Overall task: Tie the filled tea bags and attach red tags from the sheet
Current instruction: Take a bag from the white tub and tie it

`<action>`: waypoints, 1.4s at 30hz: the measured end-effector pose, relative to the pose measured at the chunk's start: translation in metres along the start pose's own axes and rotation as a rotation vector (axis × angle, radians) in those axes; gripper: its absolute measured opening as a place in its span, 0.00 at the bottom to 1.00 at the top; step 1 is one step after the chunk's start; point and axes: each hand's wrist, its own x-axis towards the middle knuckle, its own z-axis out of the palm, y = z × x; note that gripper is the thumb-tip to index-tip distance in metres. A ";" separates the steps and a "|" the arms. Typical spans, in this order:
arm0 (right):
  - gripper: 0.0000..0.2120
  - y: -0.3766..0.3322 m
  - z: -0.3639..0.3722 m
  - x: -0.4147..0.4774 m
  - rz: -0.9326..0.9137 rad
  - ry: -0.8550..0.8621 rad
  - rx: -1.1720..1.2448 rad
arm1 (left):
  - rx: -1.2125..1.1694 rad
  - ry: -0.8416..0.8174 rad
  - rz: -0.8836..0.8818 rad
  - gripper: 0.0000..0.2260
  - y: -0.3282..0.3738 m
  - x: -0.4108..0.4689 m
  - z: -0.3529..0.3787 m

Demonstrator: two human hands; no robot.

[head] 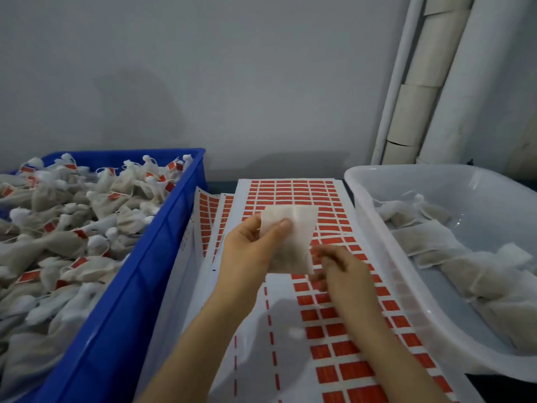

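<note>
White mesh tea bag [290, 239], filled w/ brownish leaf, held up over the red tag sheet [334, 330] at centre. Left hand [250, 245] pinches it near the top edge, thumb on the front face, fingers behind. The bag hangs flat and unbunched, neck not gathered, no string or tag on it that I can see. Right hand [340, 269] is motion-blurred just beside the bag's lower right corner; can't tell if it grips the corner, a string, or nothing.

Progress, judged from how things lie: blue crate [122, 301] on the left is heaped w/ finished bags [58, 228], necks bunched and tied, red tags showing on many. So most of the batch looks done. Clear tub [406, 286] on the right holds the untied bags [450, 257], only a thin layer, approx a dozen or fewer visible, flat and tagless. Tub floor shows bare in places.

The sheet has many red tags left; a strip on its left side is already peeled, only thin red dashes there. More sheets lie fanned under it.

Left for this bag: gather the neck, tie, peel a tag, stick it on, drop in the crate. Then repeat for the tub's remainder.
</note>
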 end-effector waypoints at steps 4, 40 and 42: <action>0.10 -0.034 0.003 0.009 -0.028 -0.034 0.042 | 0.127 0.189 0.144 0.05 -0.026 0.003 -0.013; 0.03 -0.020 0.008 -0.003 -0.237 -0.105 0.067 | 0.216 0.031 0.028 0.18 -0.041 -0.013 -0.015; 0.04 -0.020 0.009 -0.005 -0.241 -0.109 0.058 | 0.239 0.027 0.041 0.13 -0.041 -0.012 -0.015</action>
